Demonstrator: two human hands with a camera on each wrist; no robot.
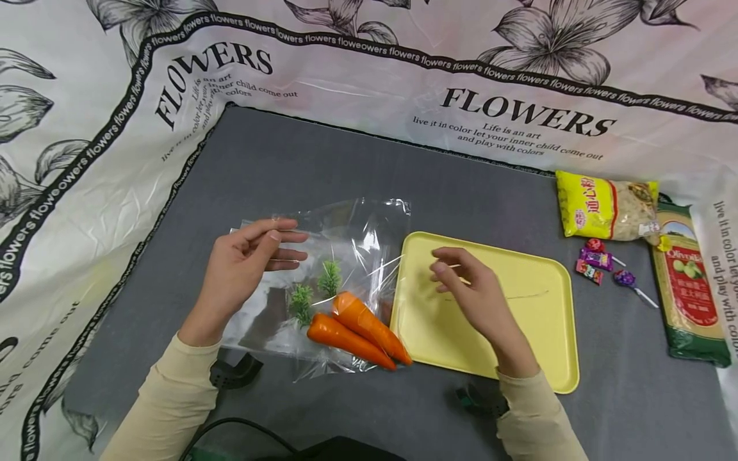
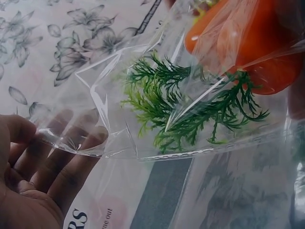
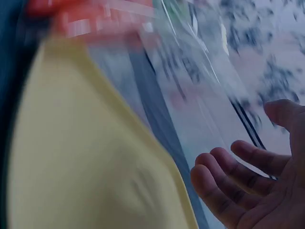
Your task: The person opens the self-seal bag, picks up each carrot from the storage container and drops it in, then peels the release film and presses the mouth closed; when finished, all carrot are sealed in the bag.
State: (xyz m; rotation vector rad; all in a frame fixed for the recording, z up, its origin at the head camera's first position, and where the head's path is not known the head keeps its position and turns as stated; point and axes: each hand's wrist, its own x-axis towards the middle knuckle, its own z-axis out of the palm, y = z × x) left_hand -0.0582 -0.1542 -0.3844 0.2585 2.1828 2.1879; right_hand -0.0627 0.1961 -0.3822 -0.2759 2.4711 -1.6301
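Observation:
Two orange carrots (image 1: 353,339) with green leafy tops (image 1: 330,278) are inside a clear plastic bag (image 1: 346,230) on the grey table. My left hand (image 1: 245,262) is at the bag's left side, fingers extended and thumb apart from them. In the left wrist view, fingers (image 2: 57,167) of that hand show through the clear film, beside the green leaves (image 2: 181,100). Over the left part of a yellow tray (image 1: 536,346) hovers my right hand (image 1: 478,298), holding nothing, its fingers loosely bent. The right wrist view shows this hand (image 3: 257,181) beside the tray's rim.
To the right lie a yellow pasta packet (image 1: 605,206), a green and red packet (image 1: 692,282) and several wrapped candies (image 1: 596,258), some on sticks. A flower-printed sheet (image 1: 357,70) borders the table's back and left. A black cable (image 1: 242,421) runs along the front.

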